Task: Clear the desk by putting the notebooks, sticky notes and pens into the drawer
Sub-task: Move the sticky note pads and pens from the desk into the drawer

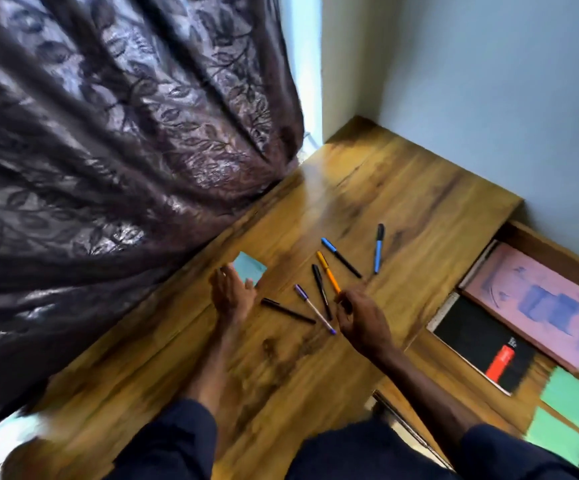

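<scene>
Several pens lie scattered on the wooden desk (367,188): an orange pen (328,271), a black pen (321,289), a purple pen (314,308), another black pen (287,310), and two blue-and-black pens (340,257) (379,248). A light blue sticky note pad (249,268) rests at the left. My left hand (231,289) hovers open beside that pad, fingers apart. My right hand (359,315) has its fingers curled at the orange pen's near tip; contact is unclear. In the open drawer (537,240) lie a pink notebook (537,303), a black notebook (478,344) and two green sticky pads (570,398) (556,441).
A dark patterned curtain (108,150) hangs along the desk's left edge. A pale wall (489,98) closes the back and right side behind the drawer. My dark sleeves show at the bottom of the view.
</scene>
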